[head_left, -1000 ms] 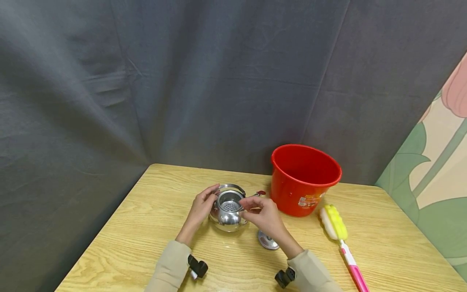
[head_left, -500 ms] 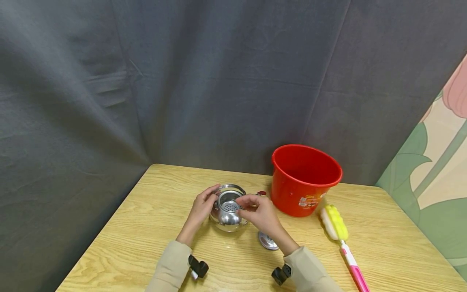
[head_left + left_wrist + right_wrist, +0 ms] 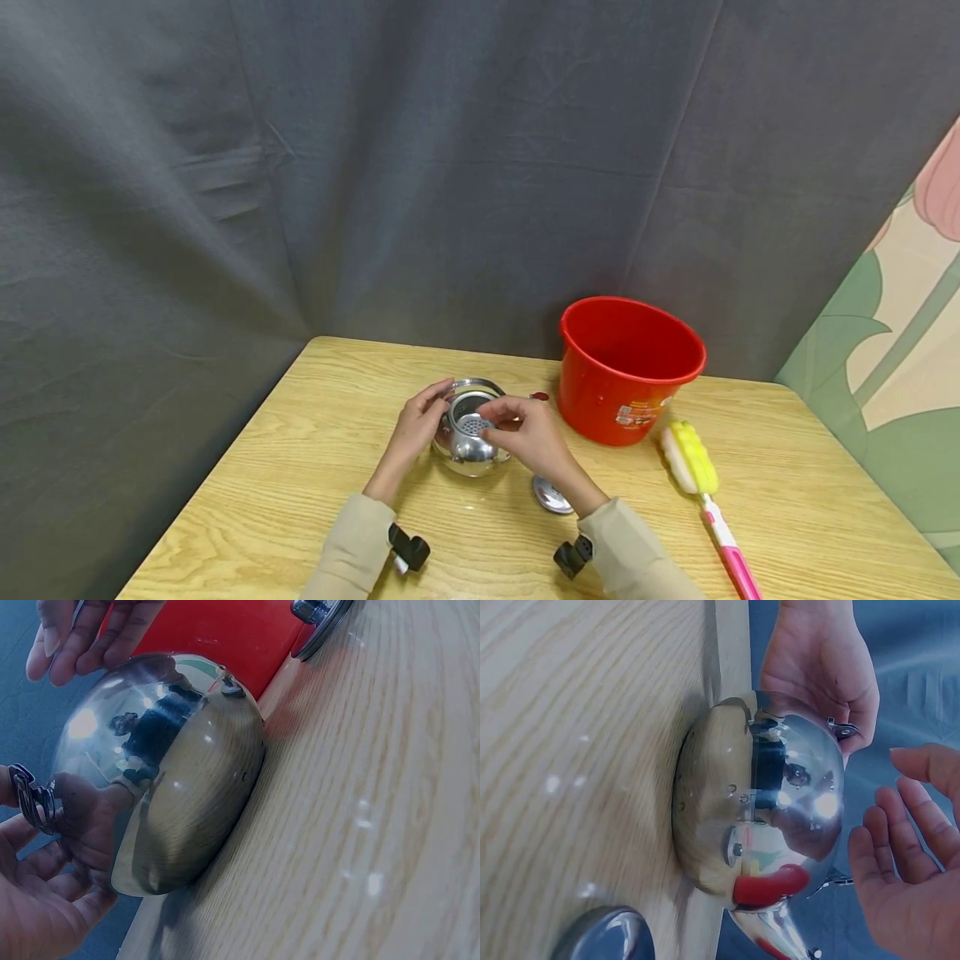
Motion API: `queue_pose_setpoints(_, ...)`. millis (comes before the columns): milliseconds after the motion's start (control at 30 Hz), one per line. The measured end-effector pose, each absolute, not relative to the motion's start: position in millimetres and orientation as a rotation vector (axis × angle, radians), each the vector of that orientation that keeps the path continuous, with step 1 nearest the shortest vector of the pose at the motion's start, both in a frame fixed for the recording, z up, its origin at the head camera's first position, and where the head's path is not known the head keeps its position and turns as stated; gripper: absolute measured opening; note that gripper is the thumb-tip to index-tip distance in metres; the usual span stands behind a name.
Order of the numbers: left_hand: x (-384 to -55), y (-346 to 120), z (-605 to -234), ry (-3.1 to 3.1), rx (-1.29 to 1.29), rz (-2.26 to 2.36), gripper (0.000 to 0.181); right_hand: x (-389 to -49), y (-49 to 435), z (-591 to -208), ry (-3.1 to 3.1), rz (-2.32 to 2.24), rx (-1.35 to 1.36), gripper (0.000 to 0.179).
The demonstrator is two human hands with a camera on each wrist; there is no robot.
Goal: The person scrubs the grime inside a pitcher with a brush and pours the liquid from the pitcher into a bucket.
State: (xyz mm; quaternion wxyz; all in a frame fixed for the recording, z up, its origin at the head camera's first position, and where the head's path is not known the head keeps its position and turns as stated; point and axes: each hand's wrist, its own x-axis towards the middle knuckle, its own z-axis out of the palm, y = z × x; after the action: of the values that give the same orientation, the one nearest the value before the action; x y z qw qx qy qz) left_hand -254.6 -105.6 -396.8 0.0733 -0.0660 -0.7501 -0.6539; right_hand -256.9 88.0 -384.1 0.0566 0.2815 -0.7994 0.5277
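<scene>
Head view: fingers of the left hand (image 3: 416,427) grasp the side of a round silver metal kettle (image 3: 471,455) on the wood-grain desk (image 3: 300,492); those of the right hand (image 3: 529,433), loosely curved and empty, hover above its perforated metal strainer (image 3: 472,425). Nearby lies a round silver lid (image 3: 552,497); farther right, a red plastic bucket (image 3: 596,396) and a pink-handled sponge brush (image 3: 697,471)

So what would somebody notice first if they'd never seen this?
Probably the round red plastic bucket at the back of the wooden table. Next, the shiny round metal teapot the left hand holds. Then the yellow-and-white sponge brush with pink handle, lying at right.
</scene>
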Motion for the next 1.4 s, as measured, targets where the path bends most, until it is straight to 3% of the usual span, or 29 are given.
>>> queue_pose_setpoints(333, -254.0, -105.4, -395.9, -2.266, -0.209, -1.953, 0.044, -248.4, 81.7, -370.8, -2.417, 1.586, 0.924, 0.019)
queue_pose_setpoints(900, -254.4, -106.5, -396.2, -2.261, -0.227, -1.962, 0.043, -271.4, 79.2, -383.9, -2.567, 1.4, 0.961, 0.018)
queue_pose_setpoints(1400, -282.4, -109.8, -433.3, -2.243, -0.193, -1.931, 0.043, -277.1, 72.6, -374.4, -2.671, 1.117, 1.09, 0.009)
